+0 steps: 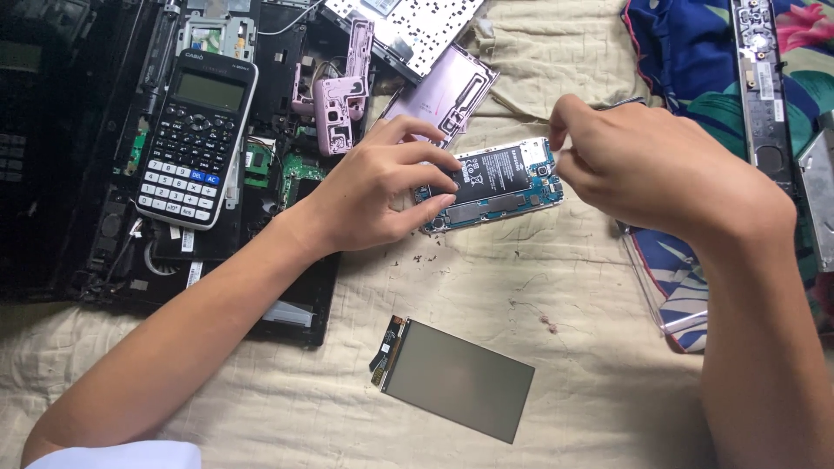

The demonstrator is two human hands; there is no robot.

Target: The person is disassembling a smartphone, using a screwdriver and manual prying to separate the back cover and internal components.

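Observation:
An opened phone lies on a beige quilt, its black battery and blue circuit board showing. My left hand grips the phone's left end, thumb and fingers pressed on the battery. My right hand hovers at the phone's right end with fingers pinched together; a thin dark tool tip seems to stick out behind it, but I cannot tell for sure. A detached dark screen panel with a flex cable lies nearer to me.
A black scientific calculator rests on a dismantled black laptop at left. Pink phone frame parts, a lilac back cover and a keyboard piece lie behind. Floral fabric and a metal strip sit at right.

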